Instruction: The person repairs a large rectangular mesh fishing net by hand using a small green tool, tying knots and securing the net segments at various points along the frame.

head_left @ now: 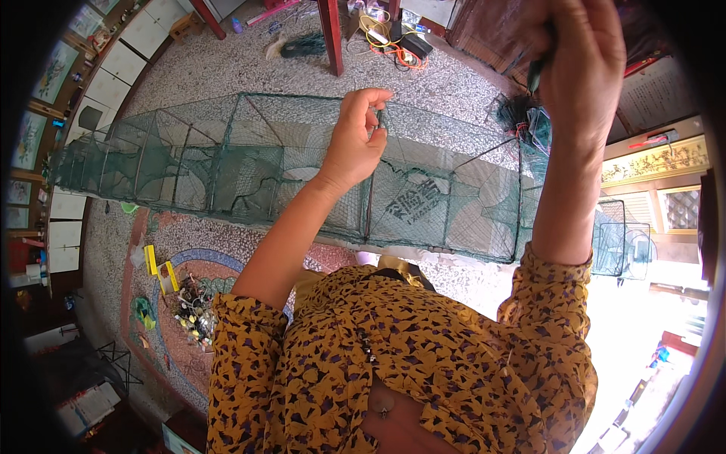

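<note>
A long collapsible fish trap [484, 204] of green mesh over dark rectangular frames stretches across the view in front of me. My left hand [355, 140] is at its middle, thumb and fingers curled in a pinch on the mesh by a frame's upper corner. Raised high at the upper right, my right hand [581, 72] is closed, and a small dark green thing shows by its fingers. Its fingers are partly blurred, so the thing's kind cannot be made out. Printed fabric sheeting lies behind the mesh.
A red table leg [330, 38] stands beyond the trap, near tangled orange cords [401, 54]. Bundled dark netting [522, 117] is at the right. On the patterned floor to the left lie yellow pieces [168, 277] and a pile of small parts [195, 310]. White cabinets [125, 64] line the left wall.
</note>
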The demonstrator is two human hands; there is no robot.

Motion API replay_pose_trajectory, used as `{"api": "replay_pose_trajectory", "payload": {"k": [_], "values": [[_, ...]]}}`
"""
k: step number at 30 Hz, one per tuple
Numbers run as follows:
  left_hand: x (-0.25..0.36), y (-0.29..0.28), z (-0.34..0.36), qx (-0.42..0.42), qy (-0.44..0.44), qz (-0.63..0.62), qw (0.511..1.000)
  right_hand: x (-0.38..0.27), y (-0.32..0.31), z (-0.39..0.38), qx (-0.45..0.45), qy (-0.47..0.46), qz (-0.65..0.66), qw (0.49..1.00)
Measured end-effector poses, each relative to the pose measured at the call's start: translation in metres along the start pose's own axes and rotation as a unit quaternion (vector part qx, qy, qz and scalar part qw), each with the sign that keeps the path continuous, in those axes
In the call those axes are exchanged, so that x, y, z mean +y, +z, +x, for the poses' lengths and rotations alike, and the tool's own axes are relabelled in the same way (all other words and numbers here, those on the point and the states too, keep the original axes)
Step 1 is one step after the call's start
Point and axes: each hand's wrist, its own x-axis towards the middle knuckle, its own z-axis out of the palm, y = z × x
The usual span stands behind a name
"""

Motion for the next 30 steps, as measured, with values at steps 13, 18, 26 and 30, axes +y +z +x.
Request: {"api": "replay_pose_trajectory", "payload": {"k": [13, 18, 26, 30], "values": [[0.003, -0.002, -0.010, 0.053, -0.086, 0.103, 0.990, 0.086, 0.010, -0.086, -0.294, 0.136, -0.479, 0.816], [-0.014, -0.001, -0.013, 0.031, -0.222, -0.031, 0.974, 0.105, 0.014, -0.100, -0.252, 0.105, -0.440, 0.856], [-0.023, 0.004, -0.014, 0.033, -0.309, -0.199, 0.929, 0.119, 0.051, -0.108, -0.129, 0.227, -0.337, 0.904], [-0.021, 0.004, -0.014, 0.029, -0.307, -0.199, 0.930, 0.124, 0.060, -0.094, -0.257, 0.186, -0.418, 0.851]]}}
